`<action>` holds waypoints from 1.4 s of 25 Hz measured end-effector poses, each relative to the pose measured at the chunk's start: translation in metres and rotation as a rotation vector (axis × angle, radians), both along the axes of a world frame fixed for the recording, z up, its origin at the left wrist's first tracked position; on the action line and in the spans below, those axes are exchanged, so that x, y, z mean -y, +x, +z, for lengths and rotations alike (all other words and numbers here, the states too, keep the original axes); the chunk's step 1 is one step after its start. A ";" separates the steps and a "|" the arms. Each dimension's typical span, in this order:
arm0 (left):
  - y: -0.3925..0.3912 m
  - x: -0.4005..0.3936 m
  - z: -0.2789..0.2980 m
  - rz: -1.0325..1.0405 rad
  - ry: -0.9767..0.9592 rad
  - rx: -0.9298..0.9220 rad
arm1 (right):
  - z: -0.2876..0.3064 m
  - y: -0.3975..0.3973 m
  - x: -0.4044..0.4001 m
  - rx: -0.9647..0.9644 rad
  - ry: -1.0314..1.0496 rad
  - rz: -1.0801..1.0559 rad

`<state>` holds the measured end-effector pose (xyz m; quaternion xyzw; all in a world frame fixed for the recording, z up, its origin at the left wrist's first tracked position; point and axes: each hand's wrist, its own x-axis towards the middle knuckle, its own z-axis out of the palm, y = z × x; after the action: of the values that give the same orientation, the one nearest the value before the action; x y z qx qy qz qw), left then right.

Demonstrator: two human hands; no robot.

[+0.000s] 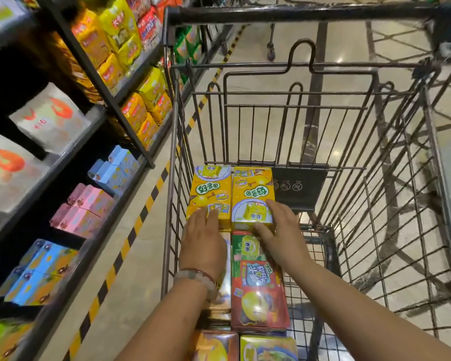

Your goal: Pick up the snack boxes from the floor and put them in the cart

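Supermarket shelving (94,126) stacked with yellow, pink and blue snack packets runs down your left, and the dark wire shopping cart (391,194) stands just beside it on the glossy tiled floor (349,43) with its yellow-and-black hazard stripe. Your left hand (203,241), a beaded bracelet at the wrist, lies flat with straight fingers on the near end of the left yellow cardboard snack box (209,194). Keep it pressing lightly there so that box stays square against the cart's left wall. Your right hand (279,230) is spread over the near end of the right yellow cardboard snack box (253,194), fingers on top and thumb down its near face; whether it truly grips cannot be told. Slide both boxes forward together until they sit flush, side by side, against the cart's far end panel. They seem to rest above the red and green snack box (258,287) nearer you, so check they lie level before letting go. More boxes fill the cart's near end.
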<state>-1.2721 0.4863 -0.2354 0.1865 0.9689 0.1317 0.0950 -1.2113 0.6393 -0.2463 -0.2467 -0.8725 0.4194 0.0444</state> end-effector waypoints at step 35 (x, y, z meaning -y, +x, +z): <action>0.154 0.179 0.494 -0.247 0.228 -0.320 | 0.483 0.138 0.046 -0.293 0.565 0.694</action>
<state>-1.1184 0.3073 0.2583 0.3317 0.9203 0.1966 -0.0660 -1.0732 0.5931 0.2370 0.1433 -0.9679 0.1859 0.0896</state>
